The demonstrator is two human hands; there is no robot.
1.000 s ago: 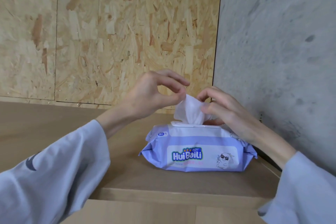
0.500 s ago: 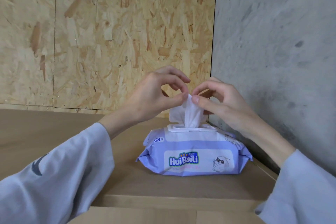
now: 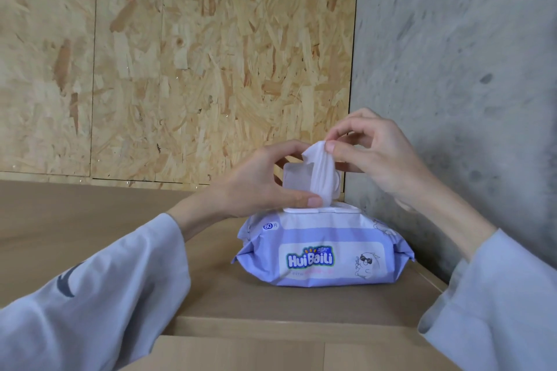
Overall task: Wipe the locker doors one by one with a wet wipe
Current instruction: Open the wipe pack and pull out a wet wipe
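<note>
Right hand point(image 3: 373, 156) has lifted the pinched wet wipe point(image 3: 321, 172) higher above the pack point(image 3: 319, 253); left hand point(image 3: 265, 187), fingers curled, steadies its lid. No door wiped.

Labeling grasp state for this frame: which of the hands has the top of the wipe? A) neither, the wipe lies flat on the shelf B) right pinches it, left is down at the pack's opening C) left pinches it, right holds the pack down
B: the right hand pinches the top of the wipe, while the left hand sits at the opening of the pack, thumb at the wipe's base.
</note>
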